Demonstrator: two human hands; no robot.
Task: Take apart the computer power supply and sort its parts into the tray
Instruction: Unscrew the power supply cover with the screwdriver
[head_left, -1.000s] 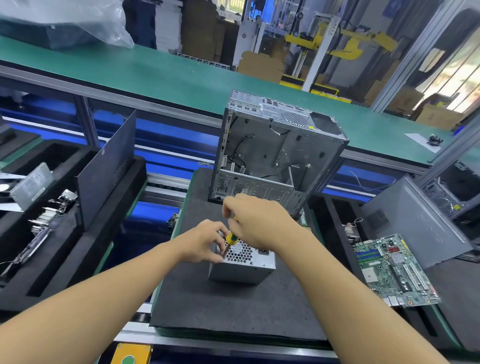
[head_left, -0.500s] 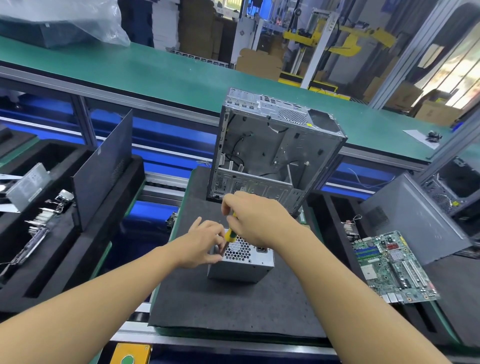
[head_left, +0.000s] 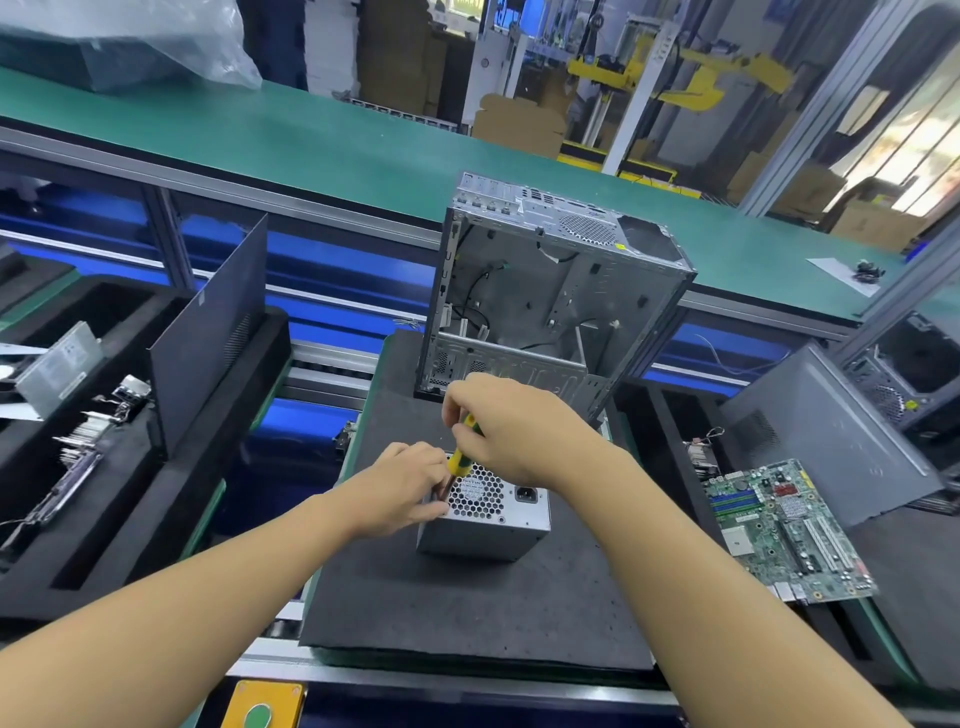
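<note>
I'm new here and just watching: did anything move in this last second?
Barely. The right hand grips the screwdriver slightly higher, so more handle shows. The left hand still holds its shaft at the corner of the power supply. Supply, computer case and motherboard stayed put.

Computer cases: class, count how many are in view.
2. One open case stands on the foam mat, centre; a second case shows partly at the right edge. Others may be hidden.
</note>
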